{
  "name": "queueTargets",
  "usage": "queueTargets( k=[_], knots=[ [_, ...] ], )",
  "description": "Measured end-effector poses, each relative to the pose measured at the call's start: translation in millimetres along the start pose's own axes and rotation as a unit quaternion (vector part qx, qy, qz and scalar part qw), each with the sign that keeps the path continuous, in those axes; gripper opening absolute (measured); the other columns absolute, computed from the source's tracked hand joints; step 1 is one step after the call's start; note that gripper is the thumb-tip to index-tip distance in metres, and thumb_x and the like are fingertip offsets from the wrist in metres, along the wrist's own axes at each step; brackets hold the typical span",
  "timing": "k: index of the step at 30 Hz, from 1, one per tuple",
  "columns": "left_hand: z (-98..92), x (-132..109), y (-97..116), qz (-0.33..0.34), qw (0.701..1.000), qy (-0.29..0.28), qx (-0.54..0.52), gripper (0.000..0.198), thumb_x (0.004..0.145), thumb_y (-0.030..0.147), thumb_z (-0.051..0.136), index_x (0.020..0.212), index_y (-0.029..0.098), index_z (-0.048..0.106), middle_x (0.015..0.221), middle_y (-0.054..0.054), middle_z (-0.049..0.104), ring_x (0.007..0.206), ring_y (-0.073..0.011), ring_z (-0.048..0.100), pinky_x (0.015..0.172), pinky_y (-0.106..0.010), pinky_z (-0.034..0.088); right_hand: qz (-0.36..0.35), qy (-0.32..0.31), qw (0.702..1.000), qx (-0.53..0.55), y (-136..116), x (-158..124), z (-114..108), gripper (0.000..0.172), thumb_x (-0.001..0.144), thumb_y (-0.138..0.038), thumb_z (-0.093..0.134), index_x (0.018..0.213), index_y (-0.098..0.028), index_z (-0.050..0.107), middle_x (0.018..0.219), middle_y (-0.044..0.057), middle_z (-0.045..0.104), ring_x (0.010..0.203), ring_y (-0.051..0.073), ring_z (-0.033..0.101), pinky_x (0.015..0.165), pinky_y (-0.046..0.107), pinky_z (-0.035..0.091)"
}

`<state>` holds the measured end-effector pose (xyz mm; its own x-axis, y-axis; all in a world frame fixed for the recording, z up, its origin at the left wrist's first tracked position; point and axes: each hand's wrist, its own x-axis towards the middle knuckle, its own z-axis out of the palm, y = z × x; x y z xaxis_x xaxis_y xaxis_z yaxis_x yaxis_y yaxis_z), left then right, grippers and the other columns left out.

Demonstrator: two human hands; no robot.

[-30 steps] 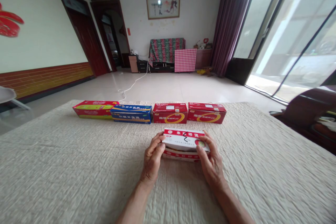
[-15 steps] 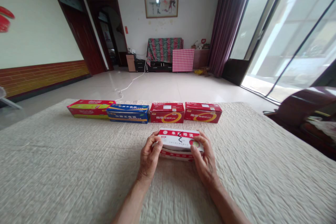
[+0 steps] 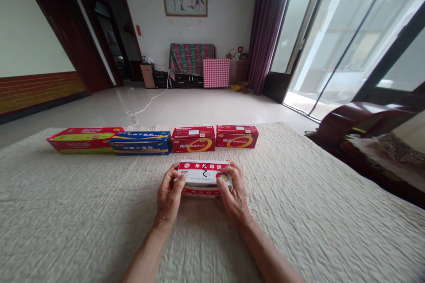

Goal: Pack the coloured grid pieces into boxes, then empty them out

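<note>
A white and red cardboard box (image 3: 203,173) with Chinese lettering and a black squiggle on its lid rests on the quilted cover in front of me. My left hand (image 3: 169,194) grips its left end, thumb on the near top edge. Around its right end my right hand (image 3: 235,190) is closed, thumb and fingers on the lid's edge. The lid looks pressed down, with the red-lettered front wall showing below it. Behind it stand two red boxes (image 3: 193,139) (image 3: 237,136), a blue battery box (image 3: 141,143) and a long red and yellow-green box (image 3: 85,140), side by side.
The pale quilted cover (image 3: 99,212) spreads under everything. Beyond its far edge lies a tiled floor (image 3: 192,106) with a white cable (image 3: 149,102). A dark wooden armrest (image 3: 352,130) stands at the right, near a glass door.
My view has turned right, so the boxes and hands appear further left. The lid's front edge, bowed up before, now lies flatter and closer to the box. Both hands keep their hold.
</note>
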<state>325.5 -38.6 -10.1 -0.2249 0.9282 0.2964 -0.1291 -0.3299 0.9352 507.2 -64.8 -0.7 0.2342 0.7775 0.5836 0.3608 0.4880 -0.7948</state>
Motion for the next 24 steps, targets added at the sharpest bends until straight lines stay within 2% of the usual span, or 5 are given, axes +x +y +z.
queueTargets(
  k=[8, 14, 19, 24],
  knots=[
    [-1.3, -1.9, -1.7, 0.003, 1.000, 0.009, 0.012, 0.021, 0.084, 0.041, 0.063, 0.089, 0.021, 0.057, 0.136, -0.006, 0.058, 0.123, -0.0258, 0.053, 0.106, -0.042, 0.038, 0.014, -0.002, 1.000, 0.002, -2.4, -1.0, 2.4, 0.018, 0.087, -0.032, 0.055, 0.103, -0.025, 0.055, 0.129, 0.009, 0.045, 0.127, 0.025, 0.045, 0.106, 0.047, 0.037],
    [-2.0, 0.5, -2.4, 0.050, 0.995, 0.003, 0.083, 0.025, 0.089, 0.040, 0.055, 0.105, 0.023, 0.065, 0.137, -0.006, 0.057, 0.133, -0.0248, 0.047, 0.114, -0.041, 0.032, 0.042, -0.005, 0.999, 0.019, -2.3, -2.1, 3.6, 0.022, 0.090, -0.036, 0.053, 0.107, -0.024, 0.058, 0.133, 0.009, 0.045, 0.130, 0.025, 0.043, 0.110, 0.048, 0.034],
    [-1.5, 0.7, -1.8, 0.096, 0.988, -0.015, 0.119, 0.023, 0.092, 0.036, 0.050, 0.103, 0.023, 0.066, 0.135, -0.007, 0.058, 0.135, -0.0238, 0.045, 0.116, -0.043, 0.031, 0.072, -0.006, 0.996, 0.045, -1.4, -3.2, 5.1, 0.025, 0.090, -0.040, 0.055, 0.109, -0.024, 0.058, 0.141, 0.010, 0.046, 0.136, 0.027, 0.039, 0.114, 0.051, 0.027],
    [1.6, -1.7, 0.8, 0.094, 0.988, -0.017, 0.122, 0.023, 0.092, 0.034, 0.048, 0.103, 0.023, 0.066, 0.138, -0.008, 0.055, 0.135, -0.0242, 0.046, 0.114, -0.044, 0.035, 0.087, 0.001, 0.995, 0.048, -1.5, -3.5, 5.6, 0.026, 0.088, -0.041, 0.056, 0.107, -0.024, 0.057, 0.141, 0.011, 0.048, 0.137, 0.029, 0.039, 0.115, 0.052, 0.026]
  ],
)
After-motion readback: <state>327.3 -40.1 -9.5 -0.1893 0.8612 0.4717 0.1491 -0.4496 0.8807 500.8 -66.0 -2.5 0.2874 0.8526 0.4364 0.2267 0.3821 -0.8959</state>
